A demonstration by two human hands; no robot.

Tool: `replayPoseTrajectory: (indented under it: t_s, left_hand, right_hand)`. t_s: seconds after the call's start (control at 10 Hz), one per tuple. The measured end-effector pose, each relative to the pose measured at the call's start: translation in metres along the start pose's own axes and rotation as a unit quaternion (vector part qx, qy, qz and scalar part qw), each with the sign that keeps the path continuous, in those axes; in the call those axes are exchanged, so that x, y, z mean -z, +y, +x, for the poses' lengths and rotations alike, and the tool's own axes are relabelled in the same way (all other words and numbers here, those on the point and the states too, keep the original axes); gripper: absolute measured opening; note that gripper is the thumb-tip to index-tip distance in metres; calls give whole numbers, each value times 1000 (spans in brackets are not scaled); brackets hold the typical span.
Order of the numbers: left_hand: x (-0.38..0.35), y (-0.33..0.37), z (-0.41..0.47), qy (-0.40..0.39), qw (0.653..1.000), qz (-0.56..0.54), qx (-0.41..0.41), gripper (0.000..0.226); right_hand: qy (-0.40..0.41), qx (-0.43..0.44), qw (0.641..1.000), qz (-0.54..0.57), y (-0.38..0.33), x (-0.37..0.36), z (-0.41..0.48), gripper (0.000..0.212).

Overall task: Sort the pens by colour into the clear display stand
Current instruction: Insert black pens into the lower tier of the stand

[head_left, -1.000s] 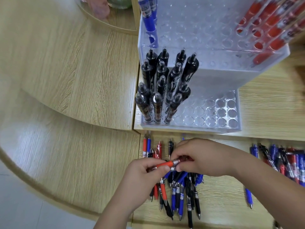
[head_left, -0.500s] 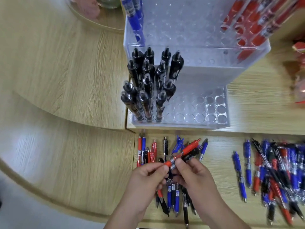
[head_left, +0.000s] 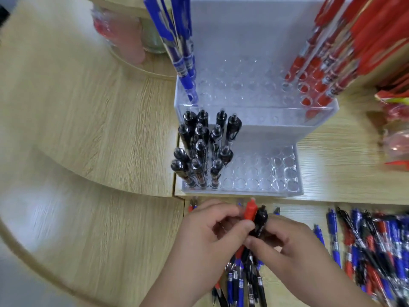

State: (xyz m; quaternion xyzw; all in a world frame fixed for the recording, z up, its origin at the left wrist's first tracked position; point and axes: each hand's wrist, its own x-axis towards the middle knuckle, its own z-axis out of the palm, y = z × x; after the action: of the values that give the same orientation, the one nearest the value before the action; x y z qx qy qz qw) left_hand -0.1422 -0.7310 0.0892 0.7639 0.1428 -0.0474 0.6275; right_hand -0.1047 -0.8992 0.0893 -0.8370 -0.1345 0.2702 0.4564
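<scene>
Both hands meet low in the view, just in front of the clear display stand [head_left: 274, 192].

Left hand [head_left: 205, 233]: fingers [head_left: 221, 208] curled, thumb pressed in, pinching the lower barrel of a red pen [head_left: 251, 210]. The pen stands nearly upright, its upper end rising above the fingertips.

Right hand [head_left: 287, 247]: fingers [head_left: 280, 226] curled round a black pen [head_left: 261, 219], which stands just right of the red pen and touches it. Motion blur hides the exact contact points on both barrels.

Beyond the fingers, the stand's lower tier carries a block of black pens [head_left: 203, 151] upright in its left-hand holes. The holes to their right show only clear plastic. On the upper tier, farther from the fingers, blue pens [head_left: 179, 54] stand at the left corner and red pens [head_left: 325, 67] at the right.

Beneath and nearer than the fingers, loose pens [head_left: 240, 282] in blue, black and red lie side by side on the tabletop [head_left: 88, 111], partly covered by both hands. To the right of the right hand, a larger pile of mixed pens [head_left: 376, 247] lies tangled and apart from the first group.

Far left beyond the fingers, blurred jars [head_left: 124, 38] sit on a raised shelf. Far right, red packets [head_left: 396, 120] lie beside the stand, too blurred to identify.
</scene>
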Motion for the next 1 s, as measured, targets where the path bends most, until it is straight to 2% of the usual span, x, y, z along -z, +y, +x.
replayPoseTrajectory:
  t_s: [0.1, 0.2, 0.3, 0.4, 0.6, 0.7, 0.8, 0.9, 1.0]
  left_hand:
    - [11, 17, -6, 58, 994, 44, -78, 14]
    - [25, 35, -11, 168, 969, 79, -165, 7]
    - [43, 33, -14, 225, 952, 93, -186, 12]
    - [52, 30, -13, 228, 952, 117, -166, 25]
    - [45, 60, -3, 240, 939, 98, -228, 15]
    - [40, 71, 0, 251, 926, 84, -270, 12]
    - [39, 73, 1, 247, 922, 91, -284, 18]
    - [42, 73, 1, 238, 924, 97, -283, 17]
    - [46, 71, 0, 199, 937, 117, -263, 6]
  right_hand:
    - [46, 39, 998, -23, -17, 15, -2, 21]
    - [149, 102, 983, -24, -39, 27, -1, 28]
    - [234, 131, 963, 15, -57, 36, 7, 23]
    - [238, 137, 961, -4, -76, 34, 25, 18]
    - [178, 126, 961, -170, -83, 28, 45, 23]
    - [123, 126, 941, -289, -81, 21, 53, 29]
    - [125, 150, 915, -353, -80, 15, 58, 19]
    - [145, 148, 908, -363, -84, 17, 60, 18]
    - [114, 148, 915, -357, -84, 20, 59, 22]
